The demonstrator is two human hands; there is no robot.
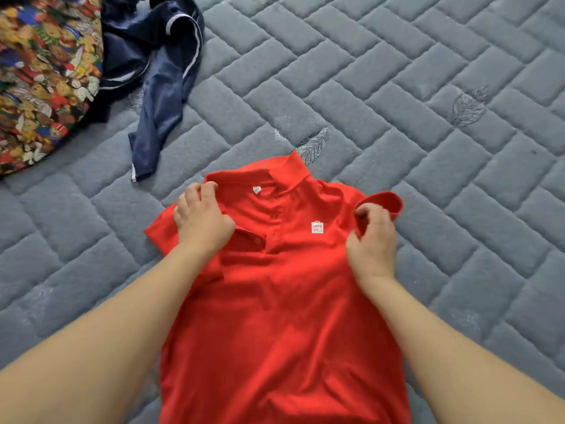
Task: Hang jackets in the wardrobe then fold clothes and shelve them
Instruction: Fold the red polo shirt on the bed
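Note:
A red polo shirt (275, 301) lies face up on the grey quilted mattress (428, 117), collar pointing away from me and a small white logo on the chest. My left hand (201, 221) grips the shirt at its left shoulder, beside the collar, fingers curled into the cloth. My right hand (371, 240) pinches the right sleeve, whose cuff stands up and curls over just beyond the fingers. The shirt's hem runs out of view at the bottom.
A dark navy garment with white piping (159, 87) lies crumpled at the upper left. Beside it, at the left edge, is a colourful bear-print cloth (46, 81). Bare mattress stretches to the right and far side of the shirt.

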